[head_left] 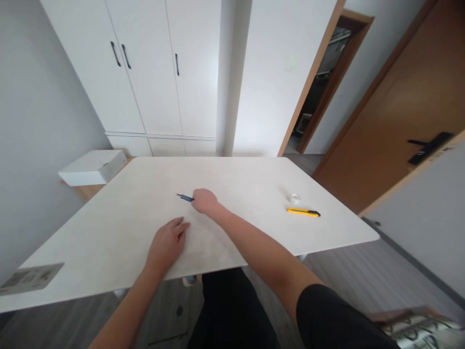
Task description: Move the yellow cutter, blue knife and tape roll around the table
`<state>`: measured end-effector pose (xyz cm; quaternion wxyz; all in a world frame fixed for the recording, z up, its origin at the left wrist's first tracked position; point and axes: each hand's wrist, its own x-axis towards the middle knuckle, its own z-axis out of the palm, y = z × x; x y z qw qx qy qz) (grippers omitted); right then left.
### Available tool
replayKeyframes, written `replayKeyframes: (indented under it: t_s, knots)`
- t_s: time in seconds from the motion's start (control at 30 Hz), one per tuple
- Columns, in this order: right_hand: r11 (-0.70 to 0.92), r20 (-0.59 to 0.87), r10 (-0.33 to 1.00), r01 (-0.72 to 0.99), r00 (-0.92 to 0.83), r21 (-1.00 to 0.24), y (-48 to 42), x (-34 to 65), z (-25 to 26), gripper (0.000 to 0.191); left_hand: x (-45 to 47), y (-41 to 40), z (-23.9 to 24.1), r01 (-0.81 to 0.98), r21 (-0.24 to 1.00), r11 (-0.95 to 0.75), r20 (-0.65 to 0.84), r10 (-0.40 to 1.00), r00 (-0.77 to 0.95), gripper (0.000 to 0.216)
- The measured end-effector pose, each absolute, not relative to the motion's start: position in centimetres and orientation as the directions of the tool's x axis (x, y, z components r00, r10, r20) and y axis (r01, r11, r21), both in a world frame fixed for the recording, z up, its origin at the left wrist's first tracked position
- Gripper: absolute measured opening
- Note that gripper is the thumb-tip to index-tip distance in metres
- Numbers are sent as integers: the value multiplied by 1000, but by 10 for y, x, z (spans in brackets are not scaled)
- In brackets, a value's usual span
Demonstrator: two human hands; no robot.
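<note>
My right hand (204,200) is closed around the near end of a slim blue pen-like tool (186,198), low over the white tabletop. Its pale, narrow tip points left; its exact kind is too small to make out. Palm down on the table (232,174), my left hand (167,245) lies nearer the front edge, fingers stretched out and holding nothing. On the right side of the table are a yellow utility knife (303,212) with a black end and, just behind it, a small clear roll of tape (294,198).
A printed label (32,278) is on the table's front left corner. Beyond the left edge, a white box (93,167) sits on a wooden surface. White cabinets (145,72) stand behind the table, and a brown door (395,111) is at the right.
</note>
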<state>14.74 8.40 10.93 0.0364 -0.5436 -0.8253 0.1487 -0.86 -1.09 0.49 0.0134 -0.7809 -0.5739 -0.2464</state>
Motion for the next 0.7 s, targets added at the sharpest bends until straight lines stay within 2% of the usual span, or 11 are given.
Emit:
replayKeyframes:
  t_s: [0.13,0.33,0.4,0.7]
  knots:
    - [249,-69,962,950,-265,-189,53,300,105,23,-9,-9,2,900,262,-349,415,882,221,42]
    - [-101,-44,994,993,98,-61,-9,508,84,26,-7,-9,2,915,218,-339,414,882,228,43]
    - [-141,-41,989,989,140,-32,-19,538,79,26,-8,-9,2,917,211,-338,413,881,230,44]
    - [-59,-24,998,998,59,8,-13,543,69,29,-14,-7,-5,918,201,-343,418,877,236,45]
